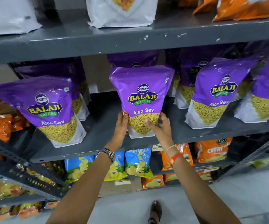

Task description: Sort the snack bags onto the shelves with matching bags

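Watch (108, 153) left wrist; orange band (175, 156) right.

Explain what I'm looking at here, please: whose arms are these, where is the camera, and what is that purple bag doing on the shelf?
There is no machine here: a person works with two bare hands, and the one picture comes from a wide-angle camera on their head, looking forward and down. The left hand and the right hand grip the lower sides of a purple bag labelled Aloo Sev, standing upright near the front of the grey middle shelf. More purple bags of the same kind stand beside it, one on the left and one on the right, so it is among its matches. The shelf below holds blue bags and orange bags. The shelf above carries white bags.
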